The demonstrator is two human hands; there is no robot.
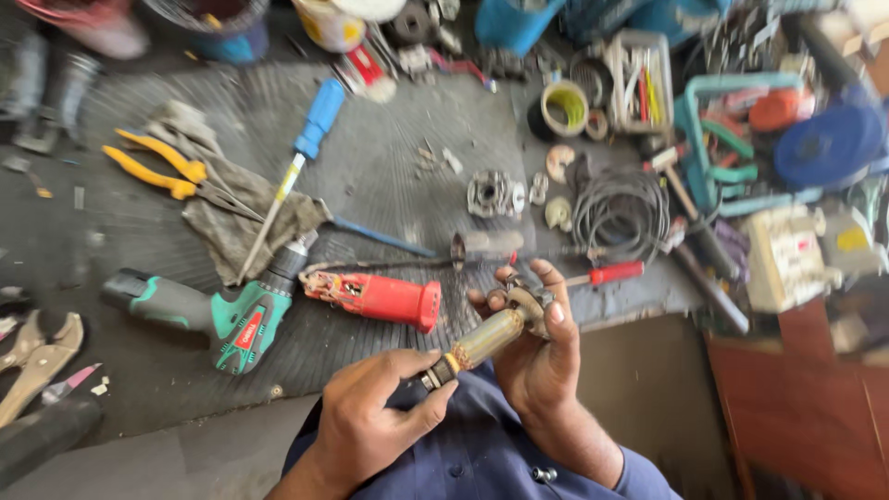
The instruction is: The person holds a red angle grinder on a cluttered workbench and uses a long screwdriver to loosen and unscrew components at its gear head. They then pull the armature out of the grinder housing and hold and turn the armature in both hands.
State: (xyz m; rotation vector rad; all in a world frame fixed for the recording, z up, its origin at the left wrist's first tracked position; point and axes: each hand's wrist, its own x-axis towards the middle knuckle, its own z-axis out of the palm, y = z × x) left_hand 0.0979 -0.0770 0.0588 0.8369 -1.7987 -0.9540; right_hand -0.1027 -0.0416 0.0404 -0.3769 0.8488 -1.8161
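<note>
Hands [370, 417] [532, 356] hold armature [482, 341] off the mat's edge [611, 319].

drill label [246, 331]: red patch with white lettering, side of the green-grey drill body, lower left of the frame
cream container [331, 22]: top centre, cream wall with a yellow label patch, cut off by the frame edge
red-white pack [369, 69]: just below the cream container, small, red with white parts, lying tilted; kind unclear, blurred
white box [785, 257]: right of the frame, off-white blocky unit with faint markings on top
yellow sticker [851, 240]: right edge, on a pale item beside the white box
screens: none seen
signs: none seen
</note>
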